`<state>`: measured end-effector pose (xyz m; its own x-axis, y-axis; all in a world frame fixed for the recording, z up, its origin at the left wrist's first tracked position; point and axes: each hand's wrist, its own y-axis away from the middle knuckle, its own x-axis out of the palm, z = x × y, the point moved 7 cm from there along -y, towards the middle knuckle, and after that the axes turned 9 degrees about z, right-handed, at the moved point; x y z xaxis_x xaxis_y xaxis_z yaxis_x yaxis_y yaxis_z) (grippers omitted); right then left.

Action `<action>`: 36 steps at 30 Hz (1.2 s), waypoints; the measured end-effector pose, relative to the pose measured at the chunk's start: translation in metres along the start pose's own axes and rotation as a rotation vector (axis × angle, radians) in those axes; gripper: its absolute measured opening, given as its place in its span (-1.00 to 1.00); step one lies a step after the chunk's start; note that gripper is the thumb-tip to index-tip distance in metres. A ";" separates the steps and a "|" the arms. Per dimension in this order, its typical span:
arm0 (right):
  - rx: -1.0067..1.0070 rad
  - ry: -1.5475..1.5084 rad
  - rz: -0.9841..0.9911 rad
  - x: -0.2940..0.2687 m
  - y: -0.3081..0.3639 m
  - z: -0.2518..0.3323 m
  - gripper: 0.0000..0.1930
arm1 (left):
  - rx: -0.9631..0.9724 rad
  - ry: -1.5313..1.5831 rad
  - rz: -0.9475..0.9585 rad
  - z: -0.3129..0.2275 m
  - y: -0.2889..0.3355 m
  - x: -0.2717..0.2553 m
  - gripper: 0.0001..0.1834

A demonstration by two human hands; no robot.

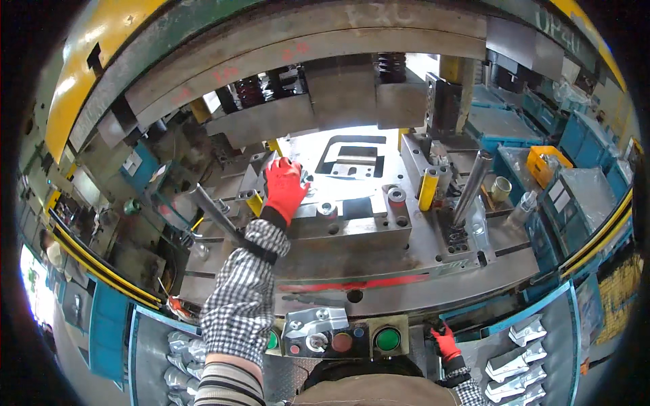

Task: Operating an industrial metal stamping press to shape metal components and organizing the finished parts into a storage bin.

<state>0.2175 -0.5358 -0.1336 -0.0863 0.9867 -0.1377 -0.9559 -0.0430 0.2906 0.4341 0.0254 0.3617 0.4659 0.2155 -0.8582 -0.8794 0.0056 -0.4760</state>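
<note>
My left hand [287, 187], in a red glove, reaches forward onto the lower die [365, 233] of a large press. Its fingers curl down at the left of the bright die surface, and a bit of shiny metal shows beside the thumb; what they grip is mostly hidden. Low on the right, my right hand [447, 344], also red-gloved, is beside the blue-rimmed bin, fingers apart and nothing visible in them. A stamped metal part [315, 321] lies on the control box [365, 344], above its buttons.
The upper die [345, 91] hangs over the work area. Steel guide posts [472, 188] and yellow posts [428, 189] stand around the lower die. Bins with stamped parts flank me, left [181, 362] and right [516, 365]. Blue crates [504, 125] and an orange crate [544, 164] are farther right.
</note>
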 end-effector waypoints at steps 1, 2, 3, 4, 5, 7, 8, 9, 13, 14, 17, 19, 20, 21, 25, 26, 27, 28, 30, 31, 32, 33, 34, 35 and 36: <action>-0.008 -0.056 -0.062 -0.016 0.001 -0.018 -0.39 | -0.036 -0.083 0.041 -0.001 -0.009 0.013 -0.48; -0.055 -0.100 -0.090 -0.046 -0.004 -0.039 -0.42 | -0.061 -0.145 0.072 -0.012 -0.024 0.028 -0.47; -0.009 -0.136 -0.108 -0.064 -0.003 -0.050 -0.46 | -0.103 -0.166 0.068 -0.011 -0.029 0.043 -0.48; 0.057 -0.188 -0.095 -0.074 -0.003 -0.054 -0.49 | -0.159 -0.204 0.069 -0.001 -0.026 0.055 -0.49; 0.102 -0.228 -0.103 -0.089 -0.004 -0.057 -0.53 | -0.208 -0.229 0.070 0.003 -0.025 0.060 -0.51; 0.036 -0.199 -0.184 -0.144 -0.012 -0.063 -0.54 | -0.195 -0.092 0.032 -0.007 -0.039 0.063 -0.59; -0.044 -0.134 -0.257 -0.187 -0.015 -0.065 -0.52 | -0.170 0.006 0.017 -0.020 -0.052 0.063 -0.60; -0.060 -0.109 -0.300 -0.199 -0.030 -0.054 -0.48 | -0.166 0.061 0.017 -0.016 -0.051 0.062 -0.61; -0.251 -0.038 -0.332 -0.205 -0.114 0.039 -0.32 | -0.119 0.225 -0.428 0.031 -0.003 0.024 -0.61; -0.322 -0.019 -0.322 -0.208 -0.131 0.068 -0.28 | -0.097 0.460 -0.373 0.030 0.004 0.017 -0.62; -0.342 0.340 -0.353 -0.202 -0.188 0.144 -0.19 | -0.158 0.840 -0.335 0.034 0.063 -0.043 -0.61; -0.352 0.597 -0.422 -0.221 -0.236 0.159 -0.18 | -0.226 0.971 -0.392 0.038 0.115 -0.079 -0.61; -0.332 0.718 -0.451 -0.225 -0.261 0.161 -0.20 | -0.217 0.906 -0.441 0.044 0.146 -0.087 -0.61; -0.174 0.608 -0.330 -0.241 -0.292 0.140 -0.23 | -0.204 0.853 -0.488 0.051 0.176 -0.091 -0.62; -0.039 0.378 -0.105 -0.254 -0.363 0.112 -0.38 | -0.297 0.880 -0.291 0.048 0.293 -0.072 -0.61; -0.117 0.366 -0.097 -0.248 -0.369 0.108 -0.42 | -0.305 0.878 -0.199 0.036 0.315 -0.062 -0.61; -0.115 0.388 -0.100 -0.245 -0.378 0.102 -0.44 | -0.311 0.876 -0.107 0.022 0.337 -0.051 -0.60; -0.105 0.434 -0.085 -0.231 -0.391 0.096 -0.46 | -0.344 0.878 -0.016 0.013 0.367 -0.030 -0.60; -0.049 0.427 -0.103 -0.249 -0.392 0.090 -0.49 | -0.309 0.878 0.095 -0.019 0.376 -0.005 -0.60; 0.006 0.419 -0.204 -0.274 -0.408 0.106 -0.51 | -0.337 0.923 0.107 -0.020 0.393 0.021 -0.59; 0.064 0.368 -0.312 -0.296 -0.409 0.113 -0.53 | -0.347 0.934 0.112 -0.027 0.396 0.042 -0.59; -0.065 0.401 -0.311 -0.297 -0.413 0.128 -0.50 | -0.367 0.925 0.119 -0.030 0.398 0.055 -0.59; -0.191 0.432 -0.304 -0.298 -0.411 0.146 -0.48 | -0.393 0.911 0.132 -0.033 0.400 0.067 -0.59; -0.279 0.448 -0.337 -0.315 -0.392 0.150 -0.47 | -0.390 0.902 0.128 -0.039 0.387 0.074 -0.59; -0.370 0.474 -0.380 -0.335 -0.368 0.159 -0.46 | -0.373 0.865 0.103 -0.042 0.377 0.078 -0.59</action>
<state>0.6429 -0.8257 -0.0435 0.2393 0.7730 -0.5876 -0.9695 0.1571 -0.1881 0.1429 0.0028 0.1075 0.4304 -0.6018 -0.6727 -0.9018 -0.3182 -0.2923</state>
